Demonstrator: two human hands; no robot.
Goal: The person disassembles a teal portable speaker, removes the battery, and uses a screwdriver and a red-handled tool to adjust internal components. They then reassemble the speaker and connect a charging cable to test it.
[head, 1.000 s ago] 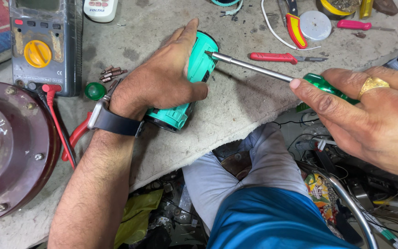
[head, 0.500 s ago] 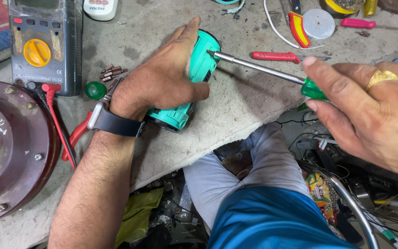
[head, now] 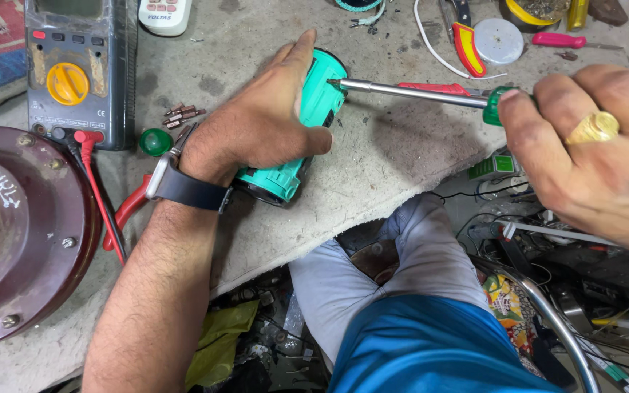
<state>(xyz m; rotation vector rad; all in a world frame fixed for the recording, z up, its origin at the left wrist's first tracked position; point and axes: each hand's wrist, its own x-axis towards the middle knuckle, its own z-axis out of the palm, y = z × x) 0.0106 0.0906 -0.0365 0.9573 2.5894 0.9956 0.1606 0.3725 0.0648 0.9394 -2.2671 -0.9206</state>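
My left hand (head: 260,127) lies over a teal plastic motor housing (head: 307,138) and presses it down on the grey padded bench (head: 402,145); a dark watch sits on that wrist. My right hand (head: 598,153), with a gold ring on one finger, grips the green handle of a long screwdriver (head: 416,92). The steel shaft runs left and its tip touches the housing's upper right end.
A grey multimeter (head: 74,69) with red probe leads stands at the upper left beside a large dark-red round casing (head: 16,225). Loose screwdriver bits (head: 182,115), a green cap (head: 155,141), a white remote, red-handled tools and a white disc lie around. Cluttered floor shows below the bench edge.
My right hand has slid to the right and up along the screwdriver's handle and turned. The shaft now lies nearly level. My left hand and the housing have stayed put.
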